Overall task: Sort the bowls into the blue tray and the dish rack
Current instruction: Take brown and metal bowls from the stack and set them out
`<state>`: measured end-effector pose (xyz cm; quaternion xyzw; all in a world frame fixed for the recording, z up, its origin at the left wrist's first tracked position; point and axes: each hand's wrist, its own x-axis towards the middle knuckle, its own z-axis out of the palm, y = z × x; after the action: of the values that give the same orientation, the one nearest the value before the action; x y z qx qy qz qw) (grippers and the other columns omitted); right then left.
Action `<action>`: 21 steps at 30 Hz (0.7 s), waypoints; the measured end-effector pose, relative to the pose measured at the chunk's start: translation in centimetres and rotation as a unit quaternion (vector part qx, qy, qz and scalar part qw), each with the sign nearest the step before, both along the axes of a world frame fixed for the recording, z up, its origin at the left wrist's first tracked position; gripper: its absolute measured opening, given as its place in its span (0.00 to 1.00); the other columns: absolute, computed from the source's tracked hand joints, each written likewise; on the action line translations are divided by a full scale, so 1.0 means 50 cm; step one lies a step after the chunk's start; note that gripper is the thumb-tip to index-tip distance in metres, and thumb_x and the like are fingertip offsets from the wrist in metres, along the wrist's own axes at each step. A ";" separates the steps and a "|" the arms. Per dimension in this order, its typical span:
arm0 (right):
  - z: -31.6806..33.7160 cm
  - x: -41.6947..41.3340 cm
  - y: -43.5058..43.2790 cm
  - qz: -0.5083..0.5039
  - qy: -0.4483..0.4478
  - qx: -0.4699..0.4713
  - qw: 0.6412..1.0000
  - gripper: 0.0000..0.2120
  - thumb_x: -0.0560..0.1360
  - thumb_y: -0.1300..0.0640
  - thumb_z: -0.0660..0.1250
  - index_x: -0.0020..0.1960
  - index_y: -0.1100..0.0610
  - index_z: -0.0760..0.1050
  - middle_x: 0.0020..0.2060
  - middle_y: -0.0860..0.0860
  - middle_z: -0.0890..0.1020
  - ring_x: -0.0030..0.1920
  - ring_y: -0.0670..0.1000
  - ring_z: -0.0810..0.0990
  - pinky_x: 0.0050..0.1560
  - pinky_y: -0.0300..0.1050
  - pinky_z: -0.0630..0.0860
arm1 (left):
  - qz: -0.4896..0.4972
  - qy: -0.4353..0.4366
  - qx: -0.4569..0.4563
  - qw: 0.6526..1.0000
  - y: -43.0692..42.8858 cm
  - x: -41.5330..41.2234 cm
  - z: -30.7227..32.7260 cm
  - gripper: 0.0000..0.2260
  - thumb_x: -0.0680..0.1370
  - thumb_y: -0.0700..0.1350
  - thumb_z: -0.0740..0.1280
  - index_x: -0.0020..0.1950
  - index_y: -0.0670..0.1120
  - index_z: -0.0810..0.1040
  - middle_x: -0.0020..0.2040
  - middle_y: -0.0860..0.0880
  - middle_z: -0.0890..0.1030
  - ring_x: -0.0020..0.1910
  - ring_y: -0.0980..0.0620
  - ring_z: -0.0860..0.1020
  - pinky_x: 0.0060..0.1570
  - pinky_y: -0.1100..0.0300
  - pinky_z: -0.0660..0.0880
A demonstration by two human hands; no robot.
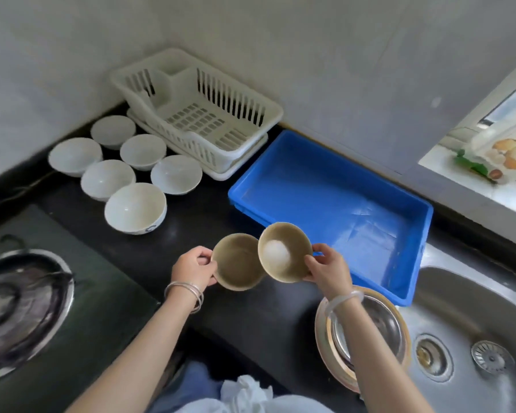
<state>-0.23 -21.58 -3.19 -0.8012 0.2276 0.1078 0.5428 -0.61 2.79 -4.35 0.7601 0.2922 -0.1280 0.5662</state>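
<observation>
My left hand (195, 268) grips a tan bowl (236, 263) by its left rim, held over the black counter. My right hand (328, 271) holds a second tan bowl (283, 251) by its right rim, tilted toward me and overlapping the first. Both sit just in front of the near corner of the blue tray (399, 281), which holds nothing. The white dish rack (268, 114) stands empty in the back corner. Several white bowls (134, 207) sit upright in a cluster to the left of the rack.
A gas burner (18, 311) lies at the left front. A steel sink (474, 338) is at the right, with a stack of a steel bowl and plates (370, 332) at its left edge. A food packet (501, 156) rests on the window sill.
</observation>
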 end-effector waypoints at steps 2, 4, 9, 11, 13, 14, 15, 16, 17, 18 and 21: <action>-0.016 0.027 0.040 0.019 0.004 -0.003 1.000 0.09 0.74 0.63 0.63 0.40 0.50 0.73 0.39 0.56 0.81 0.37 0.52 0.81 0.29 0.36 0.79 | 0.038 0.009 -0.011 0.999 0.037 0.000 -0.015 0.05 0.72 0.35 0.68 0.42 0.45 0.77 0.43 0.44 0.81 0.39 0.49 0.80 0.35 0.60 0.79; -0.031 0.055 0.079 0.033 0.008 -0.011 0.999 0.07 0.74 0.62 0.63 0.43 0.51 0.74 0.42 0.56 0.81 0.37 0.50 0.80 0.25 0.31 0.75 | 0.072 0.020 -0.014 0.997 0.071 0.002 -0.029 0.05 0.72 0.34 0.67 0.43 0.43 0.77 0.42 0.44 0.81 0.39 0.48 0.80 0.36 0.59 0.79; -0.064 0.139 0.171 0.063 0.031 -0.039 0.997 0.05 0.75 0.61 0.62 0.47 0.52 0.73 0.43 0.51 0.78 0.34 0.45 0.79 0.24 0.29 0.73 | 0.149 0.037 -0.023 0.988 0.144 0.014 -0.057 0.06 0.72 0.33 0.66 0.43 0.43 0.76 0.41 0.44 0.80 0.42 0.45 0.79 0.41 0.56 0.79; -0.074 0.171 0.209 0.072 0.043 -0.043 0.996 0.05 0.76 0.61 0.61 0.49 0.53 0.73 0.43 0.50 0.77 0.33 0.45 0.78 0.31 0.36 0.78 | 0.167 0.037 -0.016 0.985 0.166 0.021 -0.065 0.06 0.72 0.33 0.66 0.43 0.44 0.77 0.43 0.44 0.80 0.42 0.44 0.80 0.41 0.56 0.79; -0.082 0.196 0.245 0.077 0.052 -0.049 0.994 0.08 0.76 0.61 0.60 0.53 0.54 0.73 0.39 0.48 0.76 0.33 0.45 0.78 0.35 0.41 0.80 | 0.182 0.038 -0.016 0.982 0.183 0.027 -0.073 0.07 0.72 0.33 0.66 0.43 0.44 0.77 0.45 0.43 0.80 0.43 0.43 0.80 0.42 0.56 0.79; -0.087 0.205 0.261 0.075 0.056 -0.053 0.994 0.09 0.77 0.61 0.60 0.56 0.55 0.73 0.38 0.47 0.75 0.33 0.46 0.78 0.38 0.44 0.81 | 0.190 0.038 -0.017 0.981 0.190 0.030 -0.077 0.07 0.72 0.33 0.66 0.43 0.44 0.77 0.45 0.42 0.80 0.43 0.43 0.80 0.42 0.55 0.79; -0.092 0.213 0.275 0.073 0.058 -0.058 0.994 0.10 0.77 0.61 0.59 0.57 0.56 0.73 0.37 0.47 0.75 0.33 0.46 0.77 0.41 0.48 0.82 | 0.198 0.038 -0.017 0.979 0.195 0.032 -0.081 0.07 0.72 0.33 0.66 0.43 0.44 0.77 0.45 0.42 0.80 0.43 0.42 0.80 0.42 0.55 0.79; -0.096 0.218 0.288 0.070 0.061 -0.061 0.994 0.11 0.77 0.60 0.59 0.58 0.56 0.73 0.37 0.47 0.75 0.33 0.46 0.77 0.43 0.49 0.82 | 0.207 0.038 -0.018 0.977 0.199 0.034 -0.085 0.07 0.72 0.32 0.66 0.43 0.44 0.77 0.45 0.42 0.80 0.43 0.42 0.80 0.42 0.56 0.79; -0.101 0.223 0.299 0.067 0.064 -0.062 0.994 0.11 0.77 0.60 0.59 0.59 0.56 0.72 0.37 0.47 0.74 0.33 0.46 0.77 0.42 0.48 0.82 | 0.216 0.039 -0.020 0.975 0.202 0.035 -0.089 0.07 0.72 0.32 0.66 0.43 0.44 0.77 0.45 0.43 0.80 0.43 0.42 0.80 0.42 0.56 0.79; -0.106 0.226 0.308 0.062 0.066 -0.062 0.994 0.12 0.77 0.60 0.59 0.59 0.56 0.72 0.37 0.46 0.74 0.33 0.46 0.77 0.39 0.44 0.81 | 0.224 0.040 -0.021 0.974 0.204 0.036 -0.092 0.07 0.72 0.32 0.66 0.43 0.44 0.77 0.45 0.43 0.80 0.43 0.42 0.80 0.42 0.56 0.79; -0.119 0.237 0.327 0.041 0.076 -0.046 0.995 0.12 0.78 0.60 0.58 0.60 0.56 0.72 0.38 0.46 0.75 0.34 0.45 0.77 0.37 0.41 0.79 | 0.243 0.040 -0.021 0.969 0.207 0.038 -0.100 0.07 0.72 0.32 0.66 0.44 0.44 0.77 0.43 0.44 0.79 0.41 0.43 0.80 0.42 0.55 0.79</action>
<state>11.64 -5.25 -9.13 -0.8237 0.2400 0.1799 0.4812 1.31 13.12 -9.34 0.6480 0.4881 -0.0229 0.5843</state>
